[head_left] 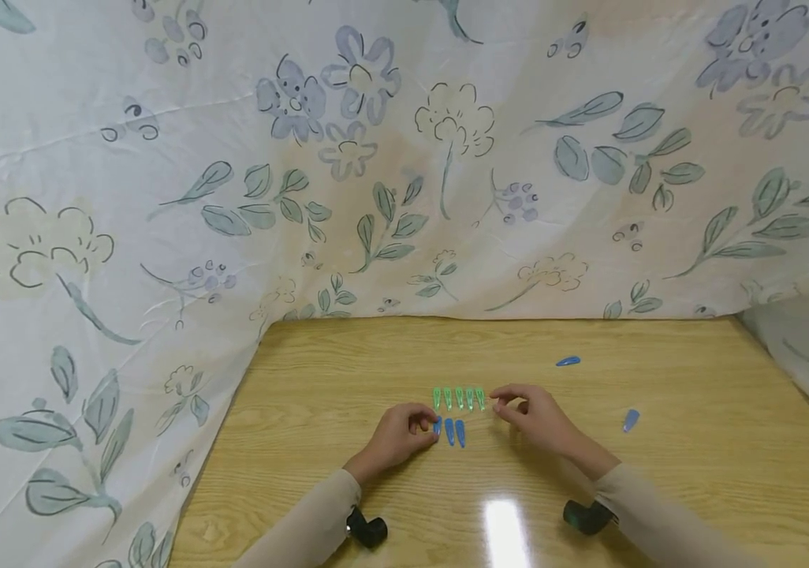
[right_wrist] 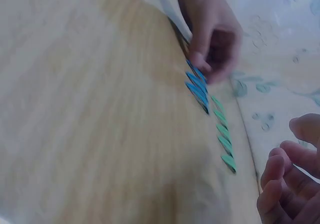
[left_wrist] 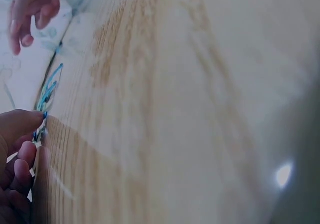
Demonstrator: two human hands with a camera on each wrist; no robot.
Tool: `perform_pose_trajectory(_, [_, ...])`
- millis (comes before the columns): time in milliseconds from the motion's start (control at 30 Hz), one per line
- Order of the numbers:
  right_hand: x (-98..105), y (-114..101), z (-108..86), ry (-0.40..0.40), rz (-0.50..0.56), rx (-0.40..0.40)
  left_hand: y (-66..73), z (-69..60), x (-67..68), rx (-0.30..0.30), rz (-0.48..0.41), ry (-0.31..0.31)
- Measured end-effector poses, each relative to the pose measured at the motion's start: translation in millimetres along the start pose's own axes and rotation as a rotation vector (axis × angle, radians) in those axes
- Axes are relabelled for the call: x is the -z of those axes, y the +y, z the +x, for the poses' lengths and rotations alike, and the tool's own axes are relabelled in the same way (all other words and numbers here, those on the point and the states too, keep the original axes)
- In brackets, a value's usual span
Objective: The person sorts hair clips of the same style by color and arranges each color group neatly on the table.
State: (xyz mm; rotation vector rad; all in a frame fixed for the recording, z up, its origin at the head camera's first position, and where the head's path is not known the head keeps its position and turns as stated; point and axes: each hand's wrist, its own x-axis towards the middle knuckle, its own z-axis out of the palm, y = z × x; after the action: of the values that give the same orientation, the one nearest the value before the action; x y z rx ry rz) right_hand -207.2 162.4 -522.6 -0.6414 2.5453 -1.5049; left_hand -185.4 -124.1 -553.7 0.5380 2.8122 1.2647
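Note:
A row of several green snap hair clips [head_left: 459, 398] lies on the wooden table. Below its left part, three blue hair clips [head_left: 450, 431] lie side by side. My left hand [head_left: 399, 435] pinches the leftmost blue hair clip [head_left: 437, 427] between thumb and index finger; its thumb [left_wrist: 22, 121] shows at that clip in the left wrist view. Just right of the green row hovers my right hand [head_left: 534, 416], fingers loosely bent and nothing between them. In the right wrist view, both the green clips [right_wrist: 223, 129] and blue clips [right_wrist: 197, 86] slant in lines.
Two more blue clips lie apart on the right: one toward the back [head_left: 568, 361], and a paler one [head_left: 631, 420] nearer the right side. Floral cloth [head_left: 404, 237] hangs along the table's back and sides. Light glares off the table's front [head_left: 506, 532].

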Motion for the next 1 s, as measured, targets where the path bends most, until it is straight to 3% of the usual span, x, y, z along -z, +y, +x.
perform_pose_trajectory(433, [51.6,24.0,7.3,0.119,-0.055,0.012,1.9,1.2,0.1,0.000,-0.002,0.004])
perform_pose_trajectory(833, [84.2,45.6,10.0,0.216,-0.152,-0.005,1.4,5.0,-0.7,-0.005,-0.012,0.005])
perform_pose_trajectory(1000, [96.5,60.1,11.6,0.209,-0.130,-0.067,1.9,7.0,-0.3,0.003,-0.010,0.003])
